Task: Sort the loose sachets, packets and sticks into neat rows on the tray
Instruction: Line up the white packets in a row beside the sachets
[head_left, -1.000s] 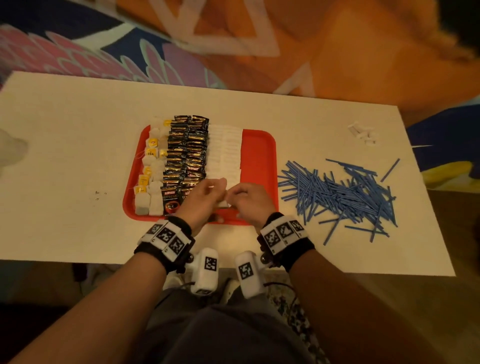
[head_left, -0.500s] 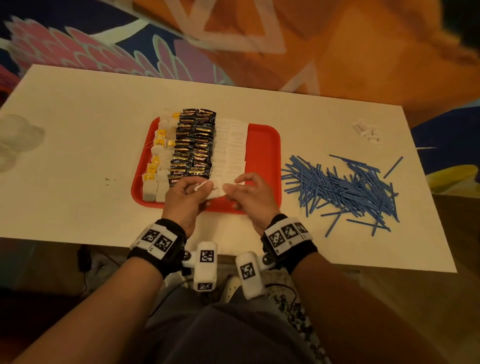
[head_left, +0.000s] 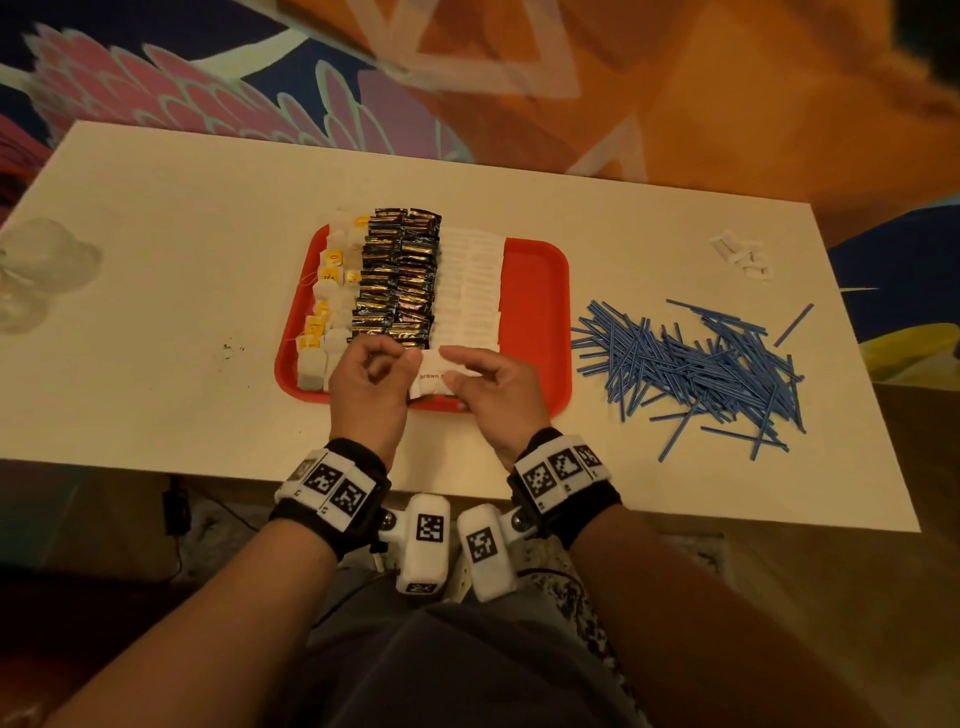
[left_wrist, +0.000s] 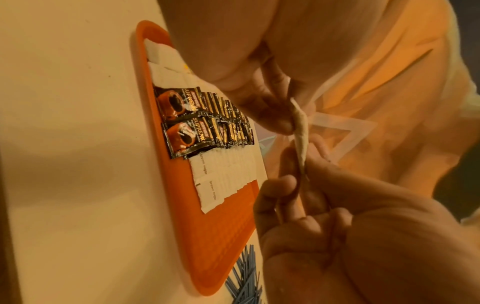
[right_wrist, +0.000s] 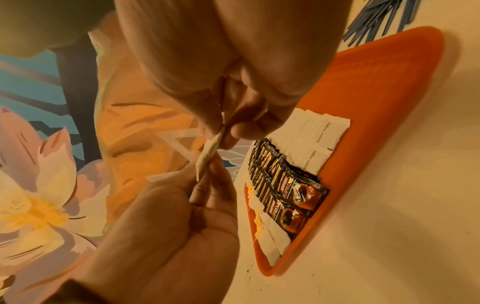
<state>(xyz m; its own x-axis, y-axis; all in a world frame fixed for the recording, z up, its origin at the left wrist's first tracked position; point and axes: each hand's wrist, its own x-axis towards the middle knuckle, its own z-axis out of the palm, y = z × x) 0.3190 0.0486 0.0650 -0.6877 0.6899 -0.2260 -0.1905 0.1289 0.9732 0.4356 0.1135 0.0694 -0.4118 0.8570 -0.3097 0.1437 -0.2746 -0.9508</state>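
Note:
A red tray (head_left: 535, 291) on the white table holds a row of tea bags (head_left: 332, 291) on the left, black coffee sachets (head_left: 397, 275) in the middle and white brown-sugar sachets (head_left: 470, 280) to their right. Above the tray's near edge, one white brown-sugar sachet (head_left: 434, 374) is held between both hands. My left hand (head_left: 410, 358) pinches its left end and my right hand (head_left: 452, 371) pinches its right end. The wrist views show this sachet (left_wrist: 300, 131) edge-on, clear of the tray (left_wrist: 215, 236).
A loose heap of blue sticks (head_left: 691, 364) lies on the table right of the tray. A few small white packets (head_left: 740, 254) sit at the far right. A clear plastic item (head_left: 36, 270) lies at the left edge. The tray's right strip is bare.
Both hands were down on the near end of the white sachet row. They have come up off the tray and toward me with one sachet held between them.

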